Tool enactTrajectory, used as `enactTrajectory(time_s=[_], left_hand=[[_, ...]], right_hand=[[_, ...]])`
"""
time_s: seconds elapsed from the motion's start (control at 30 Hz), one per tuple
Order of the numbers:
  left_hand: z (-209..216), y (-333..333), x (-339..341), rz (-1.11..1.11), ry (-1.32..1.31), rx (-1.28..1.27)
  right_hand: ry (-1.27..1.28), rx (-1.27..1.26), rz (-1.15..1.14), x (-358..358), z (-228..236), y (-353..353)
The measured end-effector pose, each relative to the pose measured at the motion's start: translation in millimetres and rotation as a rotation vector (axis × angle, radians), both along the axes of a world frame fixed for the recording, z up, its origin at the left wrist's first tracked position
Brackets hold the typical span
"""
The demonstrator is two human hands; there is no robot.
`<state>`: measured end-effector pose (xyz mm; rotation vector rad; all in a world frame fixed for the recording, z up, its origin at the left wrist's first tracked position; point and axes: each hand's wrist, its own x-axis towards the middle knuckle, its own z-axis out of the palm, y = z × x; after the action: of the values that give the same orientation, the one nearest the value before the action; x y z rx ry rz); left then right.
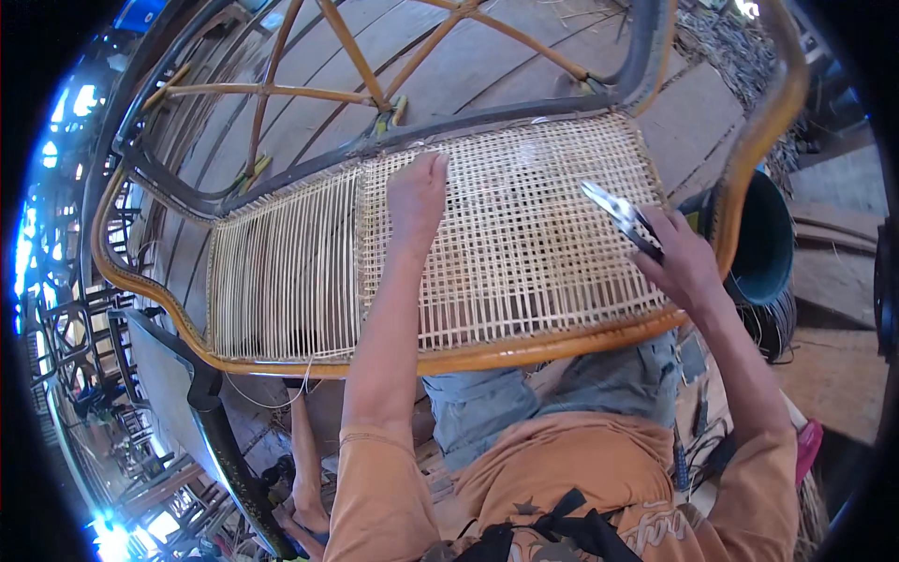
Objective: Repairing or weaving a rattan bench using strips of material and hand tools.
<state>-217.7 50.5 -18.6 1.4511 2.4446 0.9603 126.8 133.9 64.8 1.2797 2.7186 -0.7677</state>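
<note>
Curled into a fist, the left hand [417, 199] is at the woven cane seat [534, 225]; whether it grips a strand I cannot tell. The right hand [688, 258] holds black-handled pliers [614, 212] over the seat's right half, long axis diagonal, nose pointing up-left. Below lies a plank floor [695, 110]; a dark green bucket [766, 239] stands at right.
</note>
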Motion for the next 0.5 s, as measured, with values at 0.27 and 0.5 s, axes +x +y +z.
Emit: enactTrajectory(time_s=[0.27,0.5], left_hand=[[-71.2,63.5,-40.8,-0.191,0.275,-0.079],[-94.5,83.6,-41.9,-0.192,0.335,-0.047]], right_hand=[[-0.167,0.106,0.267,-155.0,-93.4,73.8],[-0.250,0.145,0.304,-193.3,-116.7,82.4]])
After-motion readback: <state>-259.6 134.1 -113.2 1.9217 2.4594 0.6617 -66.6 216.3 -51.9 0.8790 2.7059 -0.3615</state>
